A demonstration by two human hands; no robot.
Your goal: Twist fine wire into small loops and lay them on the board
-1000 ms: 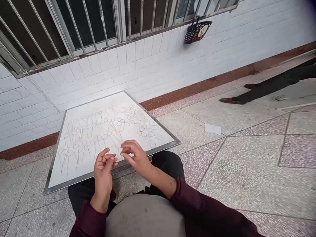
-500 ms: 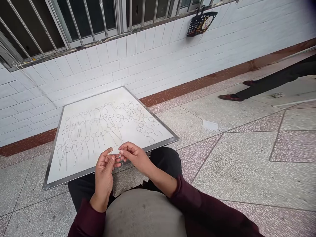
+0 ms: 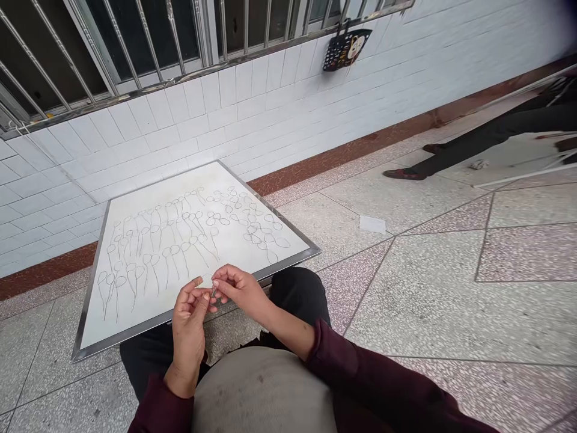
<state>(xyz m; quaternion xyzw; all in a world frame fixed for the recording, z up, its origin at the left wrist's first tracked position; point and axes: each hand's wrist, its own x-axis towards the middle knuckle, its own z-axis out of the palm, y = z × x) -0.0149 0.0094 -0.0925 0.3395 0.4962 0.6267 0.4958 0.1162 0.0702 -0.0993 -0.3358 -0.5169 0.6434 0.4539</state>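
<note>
Both my hands meet over the near edge of a white table (image 3: 180, 300) with a metal rim. Between the fingertips is a thin wire (image 3: 213, 293), small and partly hidden by the fingers. My left hand (image 3: 192, 319) pinches it between thumb and fingers. From the other side, my right hand (image 3: 241, 291) grips it with thumb and forefinger. Spread on the tabletop are several wire pieces with a loop and a long tail (image 3: 155, 270), in rough rows. Several wire pieces made of joined loops (image 3: 265, 234) lie toward the right.
A tiled wall with a barred window (image 3: 135, 42) stands behind the table. A dotted bag (image 3: 345, 49) hangs from the sill. On the floor lies a white paper (image 3: 372, 224). Another person's legs (image 3: 487, 135) stretch in from the right.
The camera view has shifted slightly. My hands stay together at the table edge, with the fingertips a little closer around the wire.
</note>
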